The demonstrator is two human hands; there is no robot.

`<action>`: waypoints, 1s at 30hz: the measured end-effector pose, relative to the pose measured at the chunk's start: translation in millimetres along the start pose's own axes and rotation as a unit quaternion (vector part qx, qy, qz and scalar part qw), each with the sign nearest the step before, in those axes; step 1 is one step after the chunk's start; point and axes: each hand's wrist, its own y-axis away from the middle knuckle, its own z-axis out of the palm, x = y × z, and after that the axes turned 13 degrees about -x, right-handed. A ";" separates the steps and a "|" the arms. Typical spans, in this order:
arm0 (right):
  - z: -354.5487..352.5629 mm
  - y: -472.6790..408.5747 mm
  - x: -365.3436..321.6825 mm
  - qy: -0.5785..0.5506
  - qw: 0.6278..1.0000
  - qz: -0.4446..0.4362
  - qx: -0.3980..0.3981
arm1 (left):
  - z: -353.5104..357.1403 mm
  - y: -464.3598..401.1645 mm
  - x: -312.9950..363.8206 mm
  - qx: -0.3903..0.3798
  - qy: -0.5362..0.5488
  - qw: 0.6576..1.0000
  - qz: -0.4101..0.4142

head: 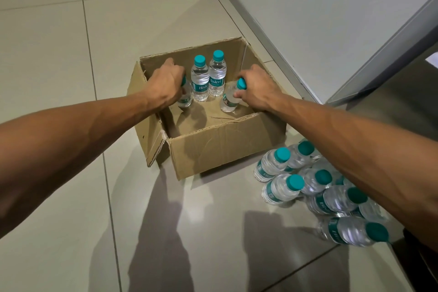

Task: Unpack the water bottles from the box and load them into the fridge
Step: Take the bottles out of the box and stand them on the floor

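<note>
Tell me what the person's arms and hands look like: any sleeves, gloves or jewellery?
Both forearms are bare, with no sleeves in view. The left hand and the right hand wear no gloves, and no watch, wristband or ring shows on them.

Pale tiled floor [59, 54] under you. Open cardboard box [213, 149] sits on it, beneath both your hands. Cluster of water bottles [315, 187] stands under your right forearm, just beside the box.
</note>
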 end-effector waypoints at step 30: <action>-119.0 129.5 10.5 -0.028 0.994 -0.055 0.085 | -57.6 90.4 94.1 0.109 0.169 0.961 0.190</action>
